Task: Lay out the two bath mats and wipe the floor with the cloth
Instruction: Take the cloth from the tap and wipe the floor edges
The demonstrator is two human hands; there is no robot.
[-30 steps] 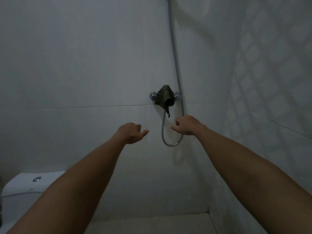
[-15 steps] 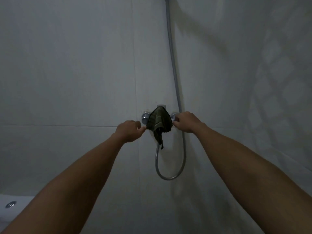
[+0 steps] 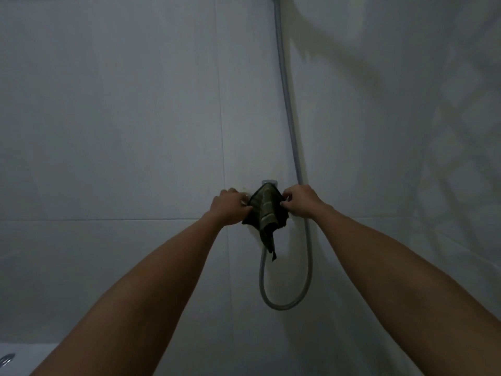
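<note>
A dark green striped cloth (image 3: 266, 210) hangs draped over the shower tap on the white tiled wall, one corner dangling down. My left hand (image 3: 229, 206) pinches the cloth's left edge. My right hand (image 3: 301, 200) pinches its right edge. Both arms reach forward and up to it. The tap knobs are hidden behind my hands and the cloth. No bath mat is in view.
A grey shower hose (image 3: 287, 109) runs down the wall from the top and loops below the tap. A chrome fitting (image 3: 269, 182) shows just above the cloth. The white toilet tank lid with its flush button (image 3: 6, 359) sits at the bottom left.
Both hands rose from below the tap to the cloth and closed on its two edges. The view has tilted upward, so the tap sits lower in frame.
</note>
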